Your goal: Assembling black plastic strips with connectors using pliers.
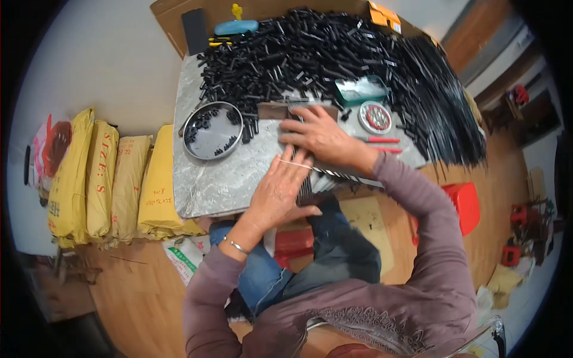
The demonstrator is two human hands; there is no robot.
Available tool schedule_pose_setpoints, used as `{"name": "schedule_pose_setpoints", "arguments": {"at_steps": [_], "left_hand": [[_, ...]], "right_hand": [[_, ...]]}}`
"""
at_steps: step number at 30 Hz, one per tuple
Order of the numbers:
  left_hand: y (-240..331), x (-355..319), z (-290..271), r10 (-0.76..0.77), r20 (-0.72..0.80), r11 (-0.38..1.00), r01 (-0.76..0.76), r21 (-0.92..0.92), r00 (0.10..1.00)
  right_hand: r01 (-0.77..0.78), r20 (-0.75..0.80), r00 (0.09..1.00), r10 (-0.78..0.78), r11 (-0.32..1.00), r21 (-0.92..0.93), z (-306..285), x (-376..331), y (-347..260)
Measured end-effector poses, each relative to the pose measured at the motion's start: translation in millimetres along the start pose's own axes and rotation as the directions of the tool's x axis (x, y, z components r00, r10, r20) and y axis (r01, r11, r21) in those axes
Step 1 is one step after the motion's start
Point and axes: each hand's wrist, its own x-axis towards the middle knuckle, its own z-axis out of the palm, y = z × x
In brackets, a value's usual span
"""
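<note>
Surface (pixel 203 188): grey, marbled, carrying a round tray (pixel 213 156) with small black pieces inside; the tray serves as reference for all places below.

Heap of black parts (pixel 298 53): beyond the tray, spreading well to its right. Long black strips (pixel 444 101): far right of the tray, in a dense sheaf overhanging the surface.

Teal scoop (pixel 361 89), round tub (pixel 385 127) and red-handled tool (pixel 385 141): right of the tray, well apart from it. Blue case (pixel 236 27): behind the tray, past part of the heap.

Room: yellow sacks (pixel 98 179) standing left of the tray; red stool (pixel 464 206) far to its right; wooden floor (pixel 131 286) below its level.

Dark rods (pixel 305 192): one slender bundle, right of the tray, partly covered by both hands. Long axis runs away from the person, one end toward the lap, the other toward the heap.

Left hand (pixel 282 188): over the rods, fingers extended, thumb apart; grip unclosed. Right hand (pixel 325 140): across the rods farther out, fingers slightly spread, thumb hidden; whether its grip is clamped, cannot tell.
</note>
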Motion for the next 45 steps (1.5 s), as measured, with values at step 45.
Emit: {"name": "schedule_pose_setpoints", "arguments": {"at_steps": [45], "left_hand": [[134.8,-106.2,-17.6,-0.355,0.146,0.921,0.372,-0.115,0.924]], "right_hand": [[-0.515,0.617,0.441,-0.652,0.379,0.769,-15.3,-75.8,-136.2]]}}
